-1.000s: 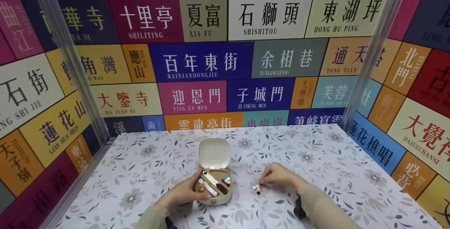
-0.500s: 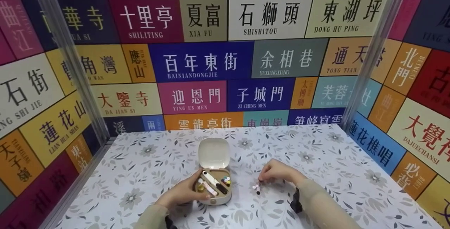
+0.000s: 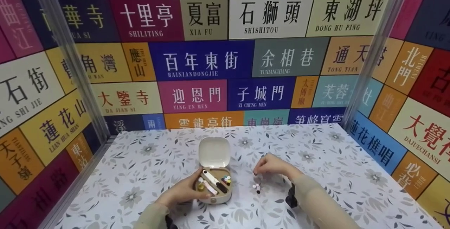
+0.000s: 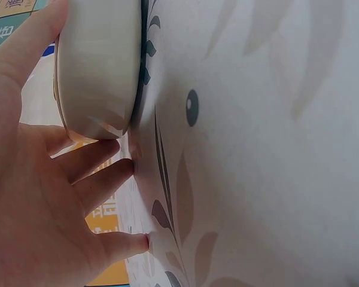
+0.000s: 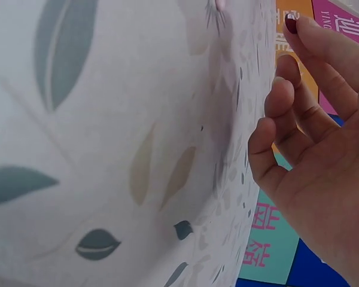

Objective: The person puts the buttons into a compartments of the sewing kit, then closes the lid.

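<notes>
A cream sewing box point(image 3: 221, 199) stands on the table with its lid point(image 3: 214, 151) raised. My left hand point(image 3: 182, 191) grips its left side, thumb at the front and fingers round the back; the left wrist view shows the box wall point(image 4: 102, 66) between them. Inside lie a white tool point(image 3: 210, 177), a dark tool point(image 3: 221, 187) and several coloured ball-headed pins point(image 3: 226, 179). My right hand point(image 3: 272, 165) pinches a small dark-red ball-headed pin point(image 5: 291, 24) between thumb and index finger, above the table. Below it lies a small cluster of white, pink and black pins point(image 3: 257, 187).
A white tablecloth point(image 3: 147, 169) with grey flowers and leaves covers the table. Printed panels point(image 3: 207, 60) with large characters stand behind and at both sides, joined by clear corner strips point(image 3: 365, 53).
My right hand has lifted away from the pin cluster, rising and shifting slightly left with the dark pin. The left hand and the sewing box keep their place.
</notes>
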### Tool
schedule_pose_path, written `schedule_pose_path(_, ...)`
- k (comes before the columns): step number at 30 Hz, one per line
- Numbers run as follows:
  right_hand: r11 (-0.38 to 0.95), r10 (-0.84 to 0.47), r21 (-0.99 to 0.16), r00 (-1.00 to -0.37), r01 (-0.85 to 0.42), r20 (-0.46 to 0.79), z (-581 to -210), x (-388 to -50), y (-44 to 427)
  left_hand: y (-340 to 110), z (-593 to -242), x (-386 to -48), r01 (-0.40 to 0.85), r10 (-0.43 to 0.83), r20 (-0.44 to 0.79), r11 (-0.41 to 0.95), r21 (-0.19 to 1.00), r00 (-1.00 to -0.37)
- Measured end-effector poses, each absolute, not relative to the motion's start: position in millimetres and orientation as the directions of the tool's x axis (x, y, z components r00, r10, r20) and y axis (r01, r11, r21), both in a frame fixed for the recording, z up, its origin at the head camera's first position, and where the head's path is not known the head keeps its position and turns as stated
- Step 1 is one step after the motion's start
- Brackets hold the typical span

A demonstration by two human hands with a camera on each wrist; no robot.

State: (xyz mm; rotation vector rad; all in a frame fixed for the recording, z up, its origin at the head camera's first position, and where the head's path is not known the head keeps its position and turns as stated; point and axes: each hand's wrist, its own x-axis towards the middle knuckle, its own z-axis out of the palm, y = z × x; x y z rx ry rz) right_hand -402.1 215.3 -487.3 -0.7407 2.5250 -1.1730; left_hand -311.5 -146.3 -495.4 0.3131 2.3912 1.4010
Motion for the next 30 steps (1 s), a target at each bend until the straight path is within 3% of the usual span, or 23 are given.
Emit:
schedule_pose_path(11, 0.553, -0.548, -0.754, -0.836, -0.355, -0.009, -486.8, -401.5, 206.4, -147.1, -494.1, -309.0, 0.06, 0.388, -0.141, 0.463, 0.884, -0.911)
schedule_pose_path(30, 0.522, -0.554, -0.794, -0.832, -0.312, -0.037, -485.6, -407.7, 180.6, -147.4, -493.6, -311.4, 0.009, 0.356, -0.186, 0.481, 0.877, -0.916)
